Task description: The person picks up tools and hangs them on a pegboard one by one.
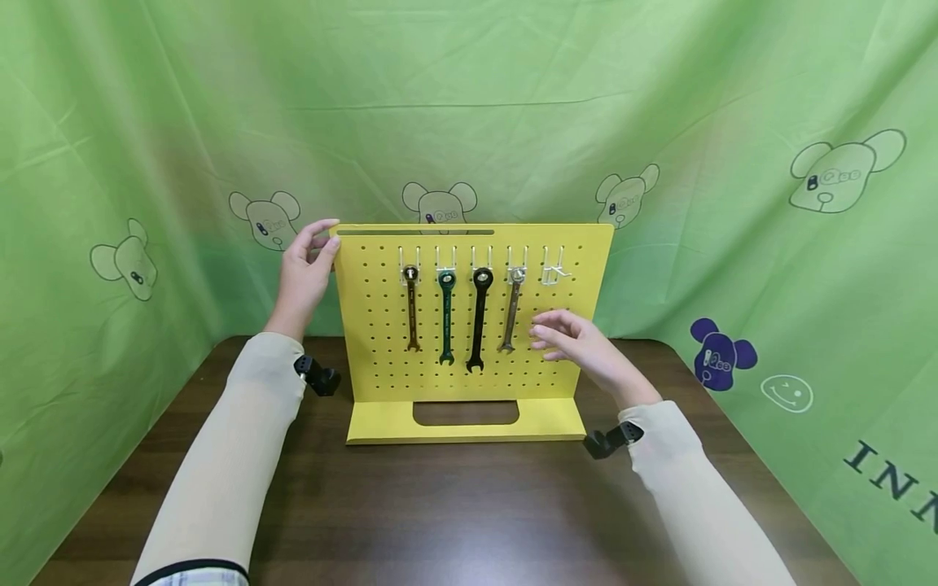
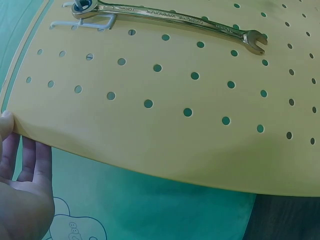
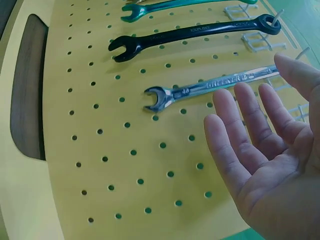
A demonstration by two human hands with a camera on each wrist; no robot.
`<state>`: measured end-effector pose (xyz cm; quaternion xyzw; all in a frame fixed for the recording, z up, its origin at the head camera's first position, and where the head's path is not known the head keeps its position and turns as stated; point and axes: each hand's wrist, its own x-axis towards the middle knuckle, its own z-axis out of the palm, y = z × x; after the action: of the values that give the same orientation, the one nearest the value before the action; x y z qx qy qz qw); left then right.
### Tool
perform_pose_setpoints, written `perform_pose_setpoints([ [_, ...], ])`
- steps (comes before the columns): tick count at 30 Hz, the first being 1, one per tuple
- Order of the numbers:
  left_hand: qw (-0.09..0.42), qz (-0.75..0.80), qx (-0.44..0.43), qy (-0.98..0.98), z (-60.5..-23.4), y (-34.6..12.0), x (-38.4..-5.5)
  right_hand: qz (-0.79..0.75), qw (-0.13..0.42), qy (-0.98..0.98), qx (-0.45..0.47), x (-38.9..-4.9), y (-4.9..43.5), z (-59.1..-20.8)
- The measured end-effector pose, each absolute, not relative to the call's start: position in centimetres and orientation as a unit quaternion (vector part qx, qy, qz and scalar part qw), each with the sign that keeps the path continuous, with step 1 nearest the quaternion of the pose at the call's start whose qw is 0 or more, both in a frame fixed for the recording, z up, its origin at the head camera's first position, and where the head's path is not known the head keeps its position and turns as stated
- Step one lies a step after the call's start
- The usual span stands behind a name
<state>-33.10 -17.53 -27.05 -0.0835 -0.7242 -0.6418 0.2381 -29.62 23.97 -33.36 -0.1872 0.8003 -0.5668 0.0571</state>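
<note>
A yellow pegboard (image 1: 469, 382) stands upright on its base, with wrenches hung in a row on metal hooks. At its upper left edge, my left hand (image 1: 308, 264) grips the board, thumb in front and fingers behind. Nearest that hand hangs a shiny 10 mm combination wrench (image 2: 175, 17). A green wrench (image 1: 447, 317), a larger black wrench (image 1: 479, 317) and a silver wrench (image 1: 511, 309) follow to the right. Beside the silver wrench's shaft, my right hand (image 1: 575, 342) hovers before the board with its fingers loosely spread and nothing in them.
An unused metal hook (image 1: 553, 273) sits at the board's right. A wide slot (image 1: 465, 413) cuts through the board's base. Below is a dark brown wooden table (image 1: 469, 505), and a green printed curtain (image 1: 469, 98) surrounds it behind and at the sides.
</note>
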Motion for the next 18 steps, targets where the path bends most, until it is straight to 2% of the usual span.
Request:
perform_pose_setpoints([
  [18, 0.237, -0.638, -0.082, -0.728, -26.9, -17.5, -33.0, -0.517, 0.049, 0.838, -0.166, -28.1, 27.3, -34.7],
])
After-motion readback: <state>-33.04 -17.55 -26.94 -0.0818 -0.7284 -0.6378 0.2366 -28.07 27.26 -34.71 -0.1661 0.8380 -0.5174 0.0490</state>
